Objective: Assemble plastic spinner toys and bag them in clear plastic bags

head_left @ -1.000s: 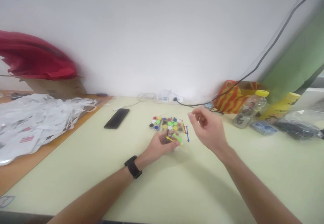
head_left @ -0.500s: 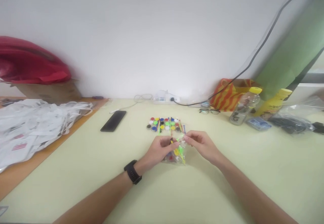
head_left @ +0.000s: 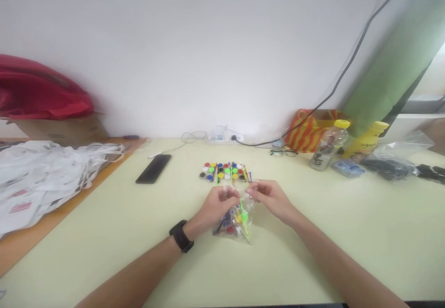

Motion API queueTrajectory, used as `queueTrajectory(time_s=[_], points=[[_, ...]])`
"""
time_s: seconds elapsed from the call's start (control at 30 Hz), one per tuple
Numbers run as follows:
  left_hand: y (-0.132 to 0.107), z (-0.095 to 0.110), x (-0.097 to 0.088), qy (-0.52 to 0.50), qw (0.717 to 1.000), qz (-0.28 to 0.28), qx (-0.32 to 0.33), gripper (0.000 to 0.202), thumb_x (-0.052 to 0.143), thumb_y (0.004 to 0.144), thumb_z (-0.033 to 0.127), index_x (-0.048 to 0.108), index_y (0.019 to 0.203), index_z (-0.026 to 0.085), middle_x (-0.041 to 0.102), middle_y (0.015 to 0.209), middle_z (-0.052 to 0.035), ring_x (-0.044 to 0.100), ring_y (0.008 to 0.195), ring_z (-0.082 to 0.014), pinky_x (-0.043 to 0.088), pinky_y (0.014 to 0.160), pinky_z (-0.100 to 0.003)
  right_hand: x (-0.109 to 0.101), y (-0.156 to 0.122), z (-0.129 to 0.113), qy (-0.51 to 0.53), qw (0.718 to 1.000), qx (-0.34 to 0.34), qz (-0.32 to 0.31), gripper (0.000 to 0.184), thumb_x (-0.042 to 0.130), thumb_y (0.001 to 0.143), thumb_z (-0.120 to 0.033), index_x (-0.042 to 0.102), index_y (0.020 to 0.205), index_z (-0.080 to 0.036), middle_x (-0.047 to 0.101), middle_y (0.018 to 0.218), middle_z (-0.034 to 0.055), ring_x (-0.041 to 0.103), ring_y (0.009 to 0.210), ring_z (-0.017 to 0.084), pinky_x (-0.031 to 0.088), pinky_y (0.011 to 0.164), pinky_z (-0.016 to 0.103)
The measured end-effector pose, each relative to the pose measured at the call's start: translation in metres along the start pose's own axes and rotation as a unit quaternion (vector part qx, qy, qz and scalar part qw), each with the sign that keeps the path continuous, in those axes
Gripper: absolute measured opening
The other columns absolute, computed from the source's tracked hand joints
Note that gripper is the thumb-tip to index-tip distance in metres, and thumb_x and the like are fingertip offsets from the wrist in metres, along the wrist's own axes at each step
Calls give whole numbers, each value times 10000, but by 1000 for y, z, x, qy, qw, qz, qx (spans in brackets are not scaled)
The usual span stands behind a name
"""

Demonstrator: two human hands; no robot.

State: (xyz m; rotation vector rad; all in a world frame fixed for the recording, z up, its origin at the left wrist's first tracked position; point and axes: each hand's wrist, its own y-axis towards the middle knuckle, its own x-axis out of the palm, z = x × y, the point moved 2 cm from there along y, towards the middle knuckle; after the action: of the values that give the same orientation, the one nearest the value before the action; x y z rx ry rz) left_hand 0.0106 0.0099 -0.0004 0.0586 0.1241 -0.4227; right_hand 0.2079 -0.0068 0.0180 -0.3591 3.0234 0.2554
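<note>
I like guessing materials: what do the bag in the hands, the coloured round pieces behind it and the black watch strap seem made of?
Bag: thin, glossy clear plastic film, since its contents show through and it glints.
Round pieces: likely smooth plastic, from their bright, even colours.
Watch strap: perhaps matte rubber, being dark with little shine; leather isn't ruled out.

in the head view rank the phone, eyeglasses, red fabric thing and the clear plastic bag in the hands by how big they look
1. Red fabric thing, even cut off by the picture edge
2. Clear plastic bag, partly covered by the left hand
3. Phone
4. Eyeglasses
</note>
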Motion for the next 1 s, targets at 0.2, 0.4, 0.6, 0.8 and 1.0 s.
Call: queueTrajectory(time_s=[0.2,0.4,0.6,0.8,1.0], points=[[5,13,-13,-30,997,38,58,214,779,834,324,766,978,166,762,987,-67,681,916,-186,525,823,-272,-3,0,0,-1,1000,2,4,289,728,867,-457,719,823,-172,631,702,12,534,645,136,440,624,276],[13,13,-33,-6,998,55,23,293,862,758,366,797,947,152,781,894,-85,683,763,-166,541,681,-251,-9,2,3,19,999,2,37,288,780,822,-430,757,956,-176,633,717,12,542,635,136,462,608,285],[16,14,-41,-20,999,-1,44,285,837,796,369,795,972,148,785,868,-89,678,668,-143,556,640,-254,-16,2,5,49,998,-17,23,314,761,847,-416,779,1071,-196,588,684,-6,527,606,128,457,589,287],[15,14,-40,-49,997,-12,58,274,804,831,343,796,1021,145,787,888,-103,669,667,-145,564,667,-277,-21,5,16,93,995,2,28,304,744,849,-374,809,1082,-190,649,691,28,516,601,133,440,578,293],[15,9,-42,-45,997,2,67,197,759,860,314,820,952,150,779,851,-100,687,754,-181,566,768,-316,-22,4,18,88,996,-12,15,250,717,839,-344,838,998,-194,677,721,55,534,648,159,450,609,316]])
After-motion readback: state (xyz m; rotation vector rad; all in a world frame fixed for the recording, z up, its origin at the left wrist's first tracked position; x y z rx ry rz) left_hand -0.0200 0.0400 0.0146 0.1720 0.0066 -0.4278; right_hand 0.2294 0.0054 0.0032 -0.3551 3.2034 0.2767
